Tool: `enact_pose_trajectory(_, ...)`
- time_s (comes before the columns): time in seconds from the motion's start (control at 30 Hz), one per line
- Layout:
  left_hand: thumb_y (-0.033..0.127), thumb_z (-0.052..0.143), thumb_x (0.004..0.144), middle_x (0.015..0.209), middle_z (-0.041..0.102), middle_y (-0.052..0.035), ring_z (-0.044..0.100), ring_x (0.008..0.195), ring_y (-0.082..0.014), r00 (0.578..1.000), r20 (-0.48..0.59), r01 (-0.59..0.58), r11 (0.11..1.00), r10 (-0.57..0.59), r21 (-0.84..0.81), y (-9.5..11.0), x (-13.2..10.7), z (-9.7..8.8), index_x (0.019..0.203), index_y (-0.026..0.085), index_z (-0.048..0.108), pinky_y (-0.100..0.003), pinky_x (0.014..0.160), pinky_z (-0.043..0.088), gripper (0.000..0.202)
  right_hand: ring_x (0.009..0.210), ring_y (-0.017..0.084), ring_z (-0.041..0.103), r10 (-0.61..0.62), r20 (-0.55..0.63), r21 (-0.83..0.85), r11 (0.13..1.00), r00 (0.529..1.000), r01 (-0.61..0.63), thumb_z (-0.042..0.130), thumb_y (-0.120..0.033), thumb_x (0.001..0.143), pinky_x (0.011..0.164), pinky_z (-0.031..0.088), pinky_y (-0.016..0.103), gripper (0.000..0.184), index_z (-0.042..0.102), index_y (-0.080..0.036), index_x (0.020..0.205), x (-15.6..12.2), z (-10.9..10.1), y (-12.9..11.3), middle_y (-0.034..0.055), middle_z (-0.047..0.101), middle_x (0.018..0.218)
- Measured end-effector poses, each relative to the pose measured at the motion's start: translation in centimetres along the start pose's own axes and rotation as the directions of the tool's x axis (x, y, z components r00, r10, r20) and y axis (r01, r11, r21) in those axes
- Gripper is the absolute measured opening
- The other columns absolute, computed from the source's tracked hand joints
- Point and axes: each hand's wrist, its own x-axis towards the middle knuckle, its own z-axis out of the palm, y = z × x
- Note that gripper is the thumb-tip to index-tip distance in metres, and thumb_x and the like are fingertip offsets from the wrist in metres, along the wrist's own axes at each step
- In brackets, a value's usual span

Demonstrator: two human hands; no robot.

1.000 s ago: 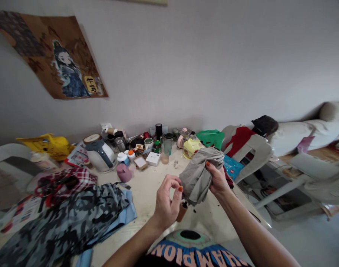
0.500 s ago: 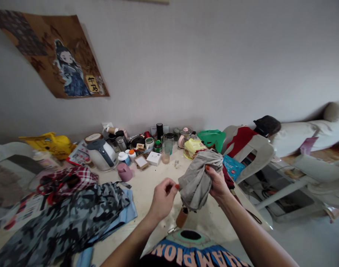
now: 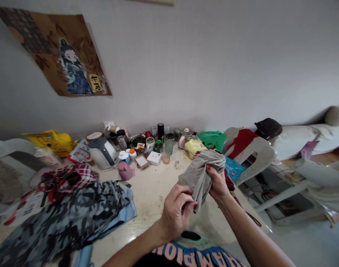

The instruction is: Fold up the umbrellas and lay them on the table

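Note:
A grey folding umbrella (image 3: 198,174), its canopy loosely bunched in pleats, is held up over the near part of the table. My right hand (image 3: 218,181) grips the gathered cloth from the right, thumb on top. At the lower left edge of the canopy, my left hand (image 3: 178,208) has its fingers curled and pinched on the fabric. The umbrella's handle is hidden behind my left hand and wrist.
Camouflage cloth (image 3: 83,211) and a plaid cloth (image 3: 72,181) lie on the left of the table (image 3: 147,198). Behind are an electric kettle (image 3: 102,154), a pink cup (image 3: 125,171), a white box (image 3: 154,158) and a glass (image 3: 166,155). A white chair (image 3: 258,155) stands right.
My left hand has moved right and down onto the canopy edge and closed on the cloth. The brown handle, visible earlier, is now covered. My right hand keeps its hold.

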Motion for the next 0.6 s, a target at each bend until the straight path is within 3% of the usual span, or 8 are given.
enact_pose_trajectory(0.1, 0.025, 0.050, 0.091, 0.065, 0.059, -0.0006, 0.059, 0.057, -0.0129, 0.936, 0.121, 0.350, 0.913, -0.331, -0.208, -0.6, -1.0, 0.8, 0.079, 0.020, 0.052, -0.023, 0.055, 0.046, 0.013, 0.062, 0.019, 0.068, 0.009, -0.010, 0.014, 1.000, 1.000, -0.009, 0.089, -0.030, 0.045, 0.068, 0.060, 0.034, 0.060, 0.067, -0.022, 0.100, -0.3, 0.2, -0.1, -0.0009, 0.073, 0.075)
enact_pose_trajectory(0.17, 0.037, 0.050, 0.091, 0.052, 0.050, 0.0058, 0.050, 0.042, -0.0113, 0.768, 0.221, 0.638, 0.690, -0.601, -0.341, -1.3, -1.4, 1.2, 0.084, 0.022, 0.047, -0.021, 0.043, 0.037, 0.017, 0.064, 0.019, 0.068, 0.006, -0.006, 0.027, 1.000, 1.000, -0.006, 0.089, -0.030, 0.044, 0.070, 0.060, 0.035, 0.063, 0.066, -0.022, 0.102, -0.4, 0.3, -0.2, -0.0004, 0.073, 0.076)
enact_pose_trajectory(0.23, 0.042, 0.052, 0.088, 0.049, 0.049, 0.0079, 0.047, 0.039, -0.0118, 0.643, 0.245, 0.752, 0.537, -0.726, -0.382, -1.9, -1.5, 1.0, 0.088, 0.022, 0.044, -0.021, 0.041, 0.034, 0.021, 0.066, 0.020, 0.069, 0.007, 0.002, 0.031, 0.999, 1.000, -0.007, 0.090, -0.029, 0.044, 0.070, 0.060, 0.035, 0.063, 0.067, -0.022, 0.102, -0.4, 0.2, -0.3, 0.0000, 0.074, 0.077)
enact_pose_trajectory(0.3, 0.041, 0.056, 0.086, 0.056, 0.055, 0.0043, 0.052, 0.049, -0.0134, 0.673, 0.118, 0.726, 0.622, -0.730, -0.293, -2.3, -1.2, 0.2, 0.089, 0.021, 0.047, -0.024, 0.049, 0.041, 0.022, 0.065, 0.019, 0.068, 0.015, -0.003, 0.034, 0.999, 1.000, -0.015, 0.089, -0.027, 0.044, 0.068, 0.060, 0.034, 0.061, 0.067, -0.022, 0.100, -0.3, 0.2, -0.5, -0.0001, 0.074, 0.078)
enact_pose_trajectory(0.37, 0.041, 0.060, 0.084, 0.077, 0.064, -0.0038, 0.060, 0.070, -0.0175, 0.786, -0.022, 0.607, 0.779, -0.617, -0.153, -2.4, -0.8, -0.9, 0.093, 0.019, 0.054, -0.030, 0.066, 0.048, 0.025, 0.064, 0.017, 0.068, 0.024, -0.017, 0.044, 0.999, 1.000, -0.023, 0.090, -0.025, 0.042, 0.064, 0.059, 0.030, 0.059, 0.068, -0.021, 0.097, -0.2, 0.2, -0.5, -0.0006, 0.074, 0.077)
enact_pose_trajectory(0.43, 0.045, 0.065, 0.080, 0.106, 0.064, -0.0125, 0.061, 0.097, -0.0240, 0.861, -0.037, 0.502, 0.858, -0.508, -0.108, -2.5, -0.2, -1.6, 0.107, 0.017, 0.057, -0.038, 0.085, 0.048, 0.039, 0.062, 0.017, 0.067, 0.038, -0.024, 0.046, 0.998, 0.999, -0.037, 0.090, -0.024, 0.040, 0.060, 0.058, 0.028, 0.056, 0.069, -0.020, 0.092, -0.3, 0.2, -0.5, -0.0006, 0.073, 0.076)
enact_pose_trajectory(0.5, 0.051, 0.072, 0.073, 0.129, 0.056, -0.0176, 0.053, 0.120, -0.0299, 0.864, 0.064, 0.503, 0.844, -0.500, -0.189, -2.9, 0.2, -1.6, 0.127, 0.017, 0.050, -0.044, 0.099, 0.042, 0.067, 0.060, 0.017, 0.067, 0.070, -0.025, 0.040, 0.997, 0.997, -0.069, 0.090, -0.024, 0.039, 0.058, 0.058, 0.027, 0.055, 0.068, -0.020, 0.089, -0.5, 0.3, -0.4, -0.0010, 0.073, 0.074)
enact_pose_trajectory(0.6, 0.056, 0.082, 0.058, 0.137, 0.051, -0.0200, 0.047, 0.129, -0.0344, 0.766, 0.309, 0.642, 0.663, -0.563, -0.385, -3.8, 0.7, -0.7, 0.140, 0.014, 0.039, -0.047, 0.109, 0.035, 0.102, 0.059, 0.019, 0.067, 0.124, 0.030, 0.032, 0.992, 0.992, -0.125, 0.090, -0.026, 0.039, 0.061, 0.060, 0.032, 0.057, 0.068, -0.021, 0.092, -0.9, 0.4, -0.2, -0.0010, 0.073, 0.072)
